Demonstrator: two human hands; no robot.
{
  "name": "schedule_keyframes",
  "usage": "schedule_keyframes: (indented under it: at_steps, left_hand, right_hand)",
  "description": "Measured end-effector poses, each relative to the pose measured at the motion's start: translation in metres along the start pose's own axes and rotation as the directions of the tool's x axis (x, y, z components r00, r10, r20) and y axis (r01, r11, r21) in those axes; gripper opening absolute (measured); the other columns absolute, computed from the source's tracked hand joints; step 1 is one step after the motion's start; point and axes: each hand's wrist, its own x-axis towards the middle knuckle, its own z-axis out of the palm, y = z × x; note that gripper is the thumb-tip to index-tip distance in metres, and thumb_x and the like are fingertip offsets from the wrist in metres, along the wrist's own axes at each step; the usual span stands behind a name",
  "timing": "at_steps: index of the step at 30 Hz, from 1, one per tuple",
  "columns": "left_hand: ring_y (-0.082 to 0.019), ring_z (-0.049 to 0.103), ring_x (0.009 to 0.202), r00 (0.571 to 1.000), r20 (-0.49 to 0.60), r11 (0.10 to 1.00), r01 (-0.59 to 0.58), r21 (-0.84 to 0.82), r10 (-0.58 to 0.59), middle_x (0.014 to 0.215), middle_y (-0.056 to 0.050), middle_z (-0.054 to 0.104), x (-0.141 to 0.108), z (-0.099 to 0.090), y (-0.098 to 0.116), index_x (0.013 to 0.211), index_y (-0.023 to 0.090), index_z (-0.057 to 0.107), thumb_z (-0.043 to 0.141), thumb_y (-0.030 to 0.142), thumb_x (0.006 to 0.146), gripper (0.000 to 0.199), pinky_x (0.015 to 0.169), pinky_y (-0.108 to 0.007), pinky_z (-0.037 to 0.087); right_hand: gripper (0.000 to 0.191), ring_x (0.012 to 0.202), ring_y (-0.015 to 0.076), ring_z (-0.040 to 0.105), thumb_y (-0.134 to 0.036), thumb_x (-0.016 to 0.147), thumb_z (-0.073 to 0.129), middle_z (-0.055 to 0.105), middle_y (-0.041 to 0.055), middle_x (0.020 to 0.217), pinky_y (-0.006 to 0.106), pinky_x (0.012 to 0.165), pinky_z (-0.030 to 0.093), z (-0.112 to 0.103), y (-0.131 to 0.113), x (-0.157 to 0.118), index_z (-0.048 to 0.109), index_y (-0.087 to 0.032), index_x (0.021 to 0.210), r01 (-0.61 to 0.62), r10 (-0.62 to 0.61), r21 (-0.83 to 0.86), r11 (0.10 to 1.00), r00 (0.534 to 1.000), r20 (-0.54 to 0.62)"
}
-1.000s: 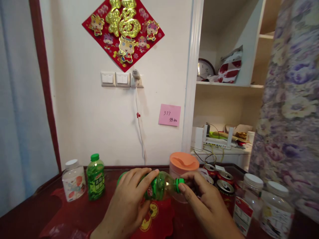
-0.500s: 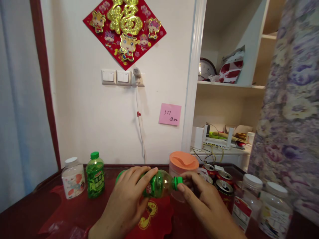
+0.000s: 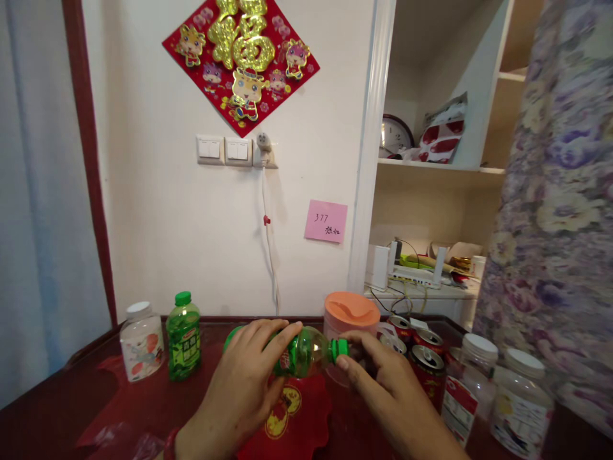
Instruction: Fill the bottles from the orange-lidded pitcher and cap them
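Observation:
A green plastic bottle lies sideways in the air above the table, its neck pointing right. My left hand wraps round its body from above and covers most of the label. At the other end, the thumb and fingers of my right hand are at the green cap, which is on the neck. Below the bottle is a red mat with a gold pattern. Another green bottle, capped and upright, stands to the left beside a clear jar with a white lid.
Behind my right hand stands a pitcher with an orange lid. Several drink cans and two white-lidded jars are at the right, near a floral curtain. Crumpled red plastic lies at the left.
The view has shifted very slightly. Both hands keep nearly the same hold on the bottle, with the right fingers still at its cap.

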Motion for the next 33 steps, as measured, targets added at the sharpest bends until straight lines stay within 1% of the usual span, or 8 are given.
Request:
schedule_keyframes:
  at_steps: [5,10,14,18,21,24,28,33]
  left_hand:
    - [-0.028,0.056,0.118,1.000,-0.002,1.000,0.008,-0.009,-0.008,0.132,-0.007,0.060,0.000,0.000,-0.001,0.142,0.031,0.045,0.055,0.002,0.076,0.073,0.097,-0.047,0.048]
    - [-0.027,0.056,0.119,1.000,0.009,1.000,0.000,-0.019,0.000,0.133,-0.006,0.060,0.000,0.002,-0.001,0.142,0.032,0.045,0.054,0.001,0.076,0.074,0.099,-0.047,0.048]
    - [-0.027,0.056,0.120,0.999,0.021,0.998,0.031,-0.056,-0.030,0.133,-0.006,0.061,0.001,0.003,-0.005,0.141,0.031,0.048,0.054,0.001,0.075,0.073,0.101,-0.047,0.047]
    - [-0.027,0.056,0.122,0.991,0.052,0.955,0.133,-0.264,-0.123,0.134,-0.009,0.061,0.005,-0.001,-0.006,0.136,0.025,0.051,0.058,0.006,0.074,0.066,0.106,-0.047,0.045]
    - [-0.026,0.061,0.118,0.954,0.135,0.798,0.299,-0.523,-0.268,0.130,-0.010,0.063,0.008,0.000,-0.004,0.133,0.021,0.049,0.061,0.014,0.075,0.060,0.102,-0.042,0.048]
    - [-0.026,0.063,0.113,0.906,0.258,0.613,0.418,-0.671,-0.335,0.121,-0.008,0.067,0.008,0.009,-0.005,0.131,0.019,0.047,0.066,0.016,0.072,0.062,0.096,-0.036,0.050]
    - [-0.028,0.061,0.114,0.893,0.336,0.548,0.450,-0.705,-0.301,0.122,-0.008,0.066,0.001,0.033,-0.016,0.127,0.020,0.050,0.074,0.019,0.068,0.064,0.096,-0.036,0.049]
    - [-0.026,0.064,0.103,0.869,0.383,0.443,0.491,-0.750,-0.313,0.114,-0.009,0.067,-0.008,0.058,-0.033,0.122,0.017,0.050,0.079,0.025,0.065,0.064,0.089,-0.036,0.050]
  right_hand:
    - [0.041,0.088,0.0198,0.066,-0.029,0.083,0.066,0.070,0.0051,0.105,0.033,0.080,0.051,0.002,0.004,0.000,0.061,-0.023,0.124,-0.004,0.004,0.001,1.000,0.997,-0.071]
    - [0.026,0.082,0.0201,0.065,-0.042,0.093,0.053,0.071,0.0041,0.088,0.031,0.072,0.050,0.000,-0.004,0.000,0.067,-0.020,0.098,-0.010,0.010,-0.013,1.000,1.000,-0.027]
    - [0.023,0.092,0.0206,0.065,-0.028,0.088,0.058,0.071,0.0050,0.103,0.032,0.081,0.050,-0.002,-0.002,0.000,0.067,-0.022,0.109,0.049,-0.054,-0.042,0.998,0.991,-0.123]
    - [0.026,0.089,0.0200,0.065,-0.024,0.086,0.059,0.068,0.0060,0.104,0.031,0.078,0.051,-0.004,0.000,-0.002,0.065,-0.022,0.112,0.119,-0.133,-0.074,0.990,0.963,-0.236]
    - [0.026,0.084,0.0180,0.064,-0.026,0.087,0.061,0.068,0.0051,0.101,0.029,0.072,0.050,-0.005,-0.009,-0.003,0.065,-0.023,0.112,0.163,-0.170,-0.046,0.986,0.958,-0.233]
    - [0.024,0.080,0.0155,0.063,-0.026,0.086,0.064,0.069,0.0031,0.099,0.027,0.069,0.049,-0.005,-0.029,-0.002,0.066,-0.023,0.110,0.208,-0.212,-0.042,0.977,0.962,-0.171]
    - [0.023,0.080,0.0149,0.062,-0.023,0.085,0.066,0.068,0.0012,0.093,0.027,0.072,0.047,-0.005,-0.055,-0.006,0.067,-0.023,0.109,0.235,-0.230,-0.085,0.968,0.971,0.064]
    - [0.022,0.088,0.0168,0.061,-0.016,0.079,0.067,0.066,0.0020,0.097,0.028,0.077,0.045,0.001,-0.041,-0.032,0.070,-0.024,0.099,0.078,0.016,-0.290,0.954,0.952,0.306]
